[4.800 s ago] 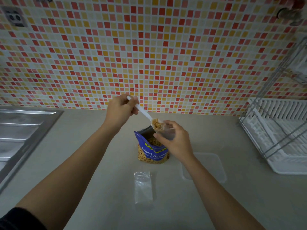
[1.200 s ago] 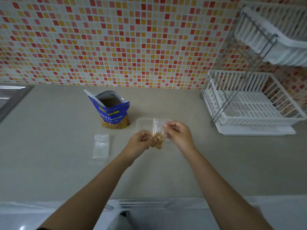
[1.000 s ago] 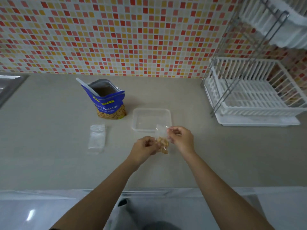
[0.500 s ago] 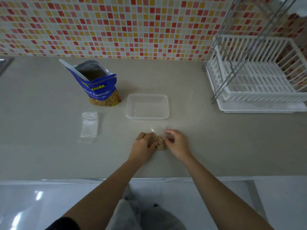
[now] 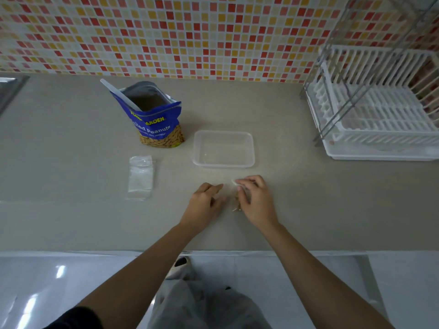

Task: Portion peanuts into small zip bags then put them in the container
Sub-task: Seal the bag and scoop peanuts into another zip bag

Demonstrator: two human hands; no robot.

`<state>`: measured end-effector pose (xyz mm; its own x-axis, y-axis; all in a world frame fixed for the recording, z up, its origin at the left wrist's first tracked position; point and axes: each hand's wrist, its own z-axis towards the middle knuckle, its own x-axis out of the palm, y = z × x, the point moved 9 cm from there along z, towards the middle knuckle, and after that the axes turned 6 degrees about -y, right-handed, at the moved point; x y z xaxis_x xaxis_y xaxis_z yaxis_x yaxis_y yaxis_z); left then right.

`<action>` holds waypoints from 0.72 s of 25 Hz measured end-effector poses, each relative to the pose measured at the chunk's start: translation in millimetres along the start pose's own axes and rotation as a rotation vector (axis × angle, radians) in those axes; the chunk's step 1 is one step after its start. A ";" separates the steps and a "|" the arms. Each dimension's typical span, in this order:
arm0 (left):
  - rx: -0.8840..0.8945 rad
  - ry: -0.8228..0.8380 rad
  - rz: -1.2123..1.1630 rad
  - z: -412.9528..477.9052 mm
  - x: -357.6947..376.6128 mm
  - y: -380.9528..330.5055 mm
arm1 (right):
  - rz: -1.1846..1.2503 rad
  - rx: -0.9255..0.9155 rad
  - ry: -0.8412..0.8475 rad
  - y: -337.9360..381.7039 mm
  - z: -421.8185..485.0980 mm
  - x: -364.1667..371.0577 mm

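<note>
Right hand (image 5: pixel 255 200) pinches zip bag (image 5: pixel 234 197) of peanuts (image 5: pixel 236 206) near container (image 5: pixel 223 164).

right grip (image 5: pixel 257 203) pinches the small zip bag of peanuts (image 5: pixel 236 201) down on the bench (image 5: pixel 71 143), left grip (image 5: pixel 204 203) loose-fingered just beside it. clear container (image 5: pixel 224 165) sits just beyond. blue peanut pouch (image 5: pixel 156 124) stands open, white spoon (image 5: pixel 118 92) poking out; a flat zip bag (image 5: pixel 140 178) lies left.

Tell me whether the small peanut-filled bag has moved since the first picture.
Yes. The small bag left the mouth of the peanut pouch and now lies on the counter, nearer than the container.
</note>
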<state>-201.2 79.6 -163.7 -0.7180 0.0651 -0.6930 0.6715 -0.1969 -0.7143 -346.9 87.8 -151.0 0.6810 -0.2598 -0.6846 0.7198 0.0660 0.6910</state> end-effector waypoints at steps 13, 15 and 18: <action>-0.118 -0.167 0.284 27.9 -158.2 139.6 | -0.312 -0.099 0.346 92.9 -17.4 170.6; -0.102 -0.137 0.320 36.1 -159.3 146.7 | -0.387 -0.107 0.310 89.6 -21.4 170.0; -0.004 -0.075 0.404 45.0 -153.1 149.8 | -0.415 -0.120 0.289 87.3 -22.4 171.4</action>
<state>1.0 -3.9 -160.3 -0.4080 -0.0884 -0.9087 0.9026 -0.1885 -0.3870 -164.3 70.6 -213.2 0.3319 -0.0116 -0.9432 0.9360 0.1284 0.3278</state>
